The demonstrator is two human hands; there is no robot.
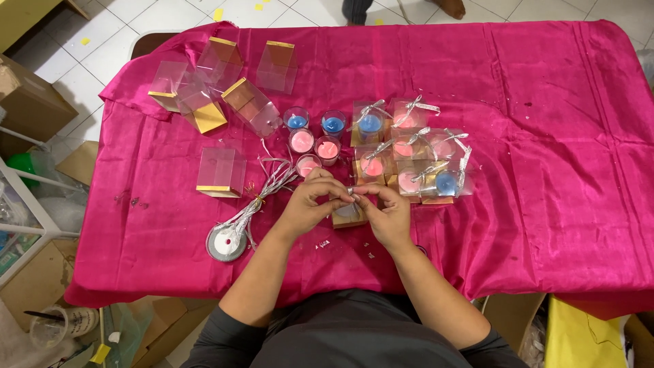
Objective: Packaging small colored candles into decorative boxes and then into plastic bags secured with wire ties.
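Both my hands meet over a small clear gift box with a gold base (349, 215) at the table's near middle. My left hand (312, 201) and my right hand (388, 212) pinch a thin silver ribbon (355, 193) on top of that box. Behind my hands stand several loose glass candles, pink and blue (315, 136). To their right sits a cluster of finished boxes with candles and silver bows (409, 153). A silver ribbon spool (227, 243) lies to my left, with cut ribbon strands (272, 178) trailing from it.
Several empty clear boxes with gold bases (221, 82) lie at the back left, one more (220, 172) nearer. A pink satin cloth (545, 136) covers the table. Cardboard boxes (30, 102) and clutter stand on the tiled floor at left. Someone's feet (402, 8) show beyond the far edge.
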